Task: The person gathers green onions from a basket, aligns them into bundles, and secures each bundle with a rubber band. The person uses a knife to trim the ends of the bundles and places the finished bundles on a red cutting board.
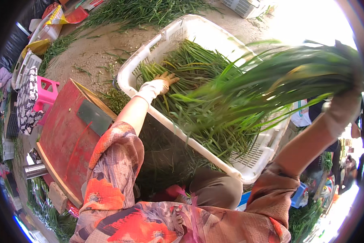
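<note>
A large white plastic crate (185, 135) stands tilted across the view before me, with long flat-leaved greens that look like garlic chives (194, 60) lying in it. My left hand (162, 83), in a soiled work glove, rests on their stalk ends near the crate's left wall, fingers spread. Raised at the far right, my gloved right hand (348, 98) grips a thick bunch of the same greens (309, 73). The bunch's leaf tips trail left over the crate, blurred by motion. Its gripped end is partly dark and indistinct.
Left of the crate is a worn red board (69, 130) with a dark flat plate (94, 117) on it. A pink plastic stool (46, 92) stands beyond. More greens (151, 12) lie on the dirt floor at the back, near another crate (242, 7).
</note>
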A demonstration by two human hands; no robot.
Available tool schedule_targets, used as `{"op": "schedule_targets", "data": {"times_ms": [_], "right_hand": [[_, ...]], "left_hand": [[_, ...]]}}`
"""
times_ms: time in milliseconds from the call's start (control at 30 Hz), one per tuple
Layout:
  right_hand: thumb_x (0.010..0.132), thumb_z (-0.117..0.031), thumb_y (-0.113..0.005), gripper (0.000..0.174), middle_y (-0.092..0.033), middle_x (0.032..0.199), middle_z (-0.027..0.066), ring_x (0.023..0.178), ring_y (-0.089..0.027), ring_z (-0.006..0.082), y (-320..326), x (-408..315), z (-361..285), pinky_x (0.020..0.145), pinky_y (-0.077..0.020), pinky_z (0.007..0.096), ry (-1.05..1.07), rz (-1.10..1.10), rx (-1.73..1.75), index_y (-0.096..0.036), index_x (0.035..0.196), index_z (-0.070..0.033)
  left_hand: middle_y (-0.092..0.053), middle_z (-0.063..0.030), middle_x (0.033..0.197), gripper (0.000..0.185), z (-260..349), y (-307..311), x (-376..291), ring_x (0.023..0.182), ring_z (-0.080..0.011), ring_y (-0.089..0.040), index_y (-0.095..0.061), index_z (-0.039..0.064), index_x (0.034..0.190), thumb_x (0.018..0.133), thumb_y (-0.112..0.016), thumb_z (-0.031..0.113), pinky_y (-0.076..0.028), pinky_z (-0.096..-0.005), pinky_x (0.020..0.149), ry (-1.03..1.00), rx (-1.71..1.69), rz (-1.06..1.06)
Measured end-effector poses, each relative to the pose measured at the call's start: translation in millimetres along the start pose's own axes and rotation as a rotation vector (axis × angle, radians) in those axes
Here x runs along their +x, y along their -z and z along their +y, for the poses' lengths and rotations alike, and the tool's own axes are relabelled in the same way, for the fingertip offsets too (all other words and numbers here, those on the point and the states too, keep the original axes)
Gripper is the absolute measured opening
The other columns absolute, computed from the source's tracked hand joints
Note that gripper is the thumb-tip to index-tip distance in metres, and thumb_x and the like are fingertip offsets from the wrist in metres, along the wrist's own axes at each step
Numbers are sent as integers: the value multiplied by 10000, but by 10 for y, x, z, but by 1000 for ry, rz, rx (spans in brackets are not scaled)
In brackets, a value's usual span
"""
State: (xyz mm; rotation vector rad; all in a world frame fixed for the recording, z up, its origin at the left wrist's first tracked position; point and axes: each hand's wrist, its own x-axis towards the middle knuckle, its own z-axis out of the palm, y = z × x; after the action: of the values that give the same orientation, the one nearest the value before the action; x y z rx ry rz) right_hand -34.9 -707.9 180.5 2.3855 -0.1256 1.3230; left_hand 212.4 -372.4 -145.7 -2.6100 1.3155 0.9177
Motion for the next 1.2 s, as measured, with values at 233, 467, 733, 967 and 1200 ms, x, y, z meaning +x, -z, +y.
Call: {"op": "schedule_targets", "data": {"times_ms": [233,467,733,967,1200], "right_hand": [[895,-39,-576,84,-495,918,55,849,-485,148,510,691,-1246,819,-451,260,-405,-10,1214,-527,960,-57],[840,-167,-658,244,-651,1114,140,1099,-559,247,1609,1008,-2177,1033,-379,387,-362,-417,1902,-676,1040,-29],[835,-257,-698,375,-672,942,142,842,-670,233,1832,-125,-3206,781,-564,357,-773,-391,2369,-577,1082,-1],[766,-220,-777,487,-647,1000,103,918,-641,226,1757,-1178,-3923,816,-559,383,-1012,-431,2422,-529,1134,-17],[909,-261,-633,187,-545,681,12,638,-556,160,1663,-928,-3258,758,-548,350,-1232,-211,2320,-604,967,-85]], "left_hand": [[-329,-100,1506,718,-29,663,-1340,1402,-215,-274,-363,101,1440,843,-707,307,-161,-338,1160,-348,-1377,952],[-225,-139,1517,1079,1126,1488,-3367,1410,-258,-188,-164,75,1500,734,-663,646,-187,-417,1142,-889,-1095,668],[-432,-101,1262,985,1576,112,-4608,1201,-239,-416,-224,22,1463,726,-735,430,-339,-409,1047,-931,-1549,180],[-612,-68,1038,920,1909,-1756,-4972,1019,-222,-615,-277,-24,1431,720,-799,240,-472,-402,963,-623,-2148,-149],[-581,-52,854,743,1400,-1897,-4741,693,-136,-605,-443,-17,1328,691,-783,157,-504,-280,628,-350,-1981,-3]]}}
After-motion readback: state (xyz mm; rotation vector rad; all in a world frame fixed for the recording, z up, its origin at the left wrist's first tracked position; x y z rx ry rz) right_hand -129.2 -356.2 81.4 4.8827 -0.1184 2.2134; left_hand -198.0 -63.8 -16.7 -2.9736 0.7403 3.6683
